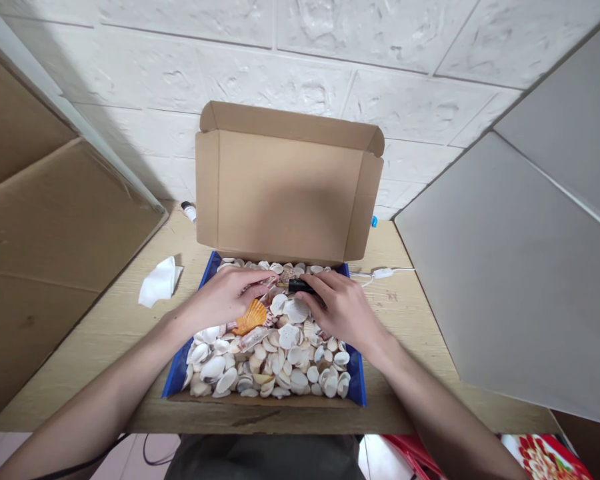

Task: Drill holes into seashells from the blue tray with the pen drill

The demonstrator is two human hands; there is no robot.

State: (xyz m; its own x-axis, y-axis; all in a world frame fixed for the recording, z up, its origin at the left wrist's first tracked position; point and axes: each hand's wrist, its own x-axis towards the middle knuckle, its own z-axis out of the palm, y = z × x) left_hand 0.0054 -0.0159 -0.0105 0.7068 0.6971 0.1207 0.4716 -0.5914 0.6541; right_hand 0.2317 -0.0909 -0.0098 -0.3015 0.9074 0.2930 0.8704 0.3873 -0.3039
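Left hand (227, 297): pinches a shell (266, 287) over the box (206, 275).
Right hand (343, 307): fingers closed round a black tube (300, 287).
Advice: steady both wrists, keep tip near shell.

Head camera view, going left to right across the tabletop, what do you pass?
Crumpled white tissue → left hand → orange shell → black object pinched by the right hand → white cable switch.
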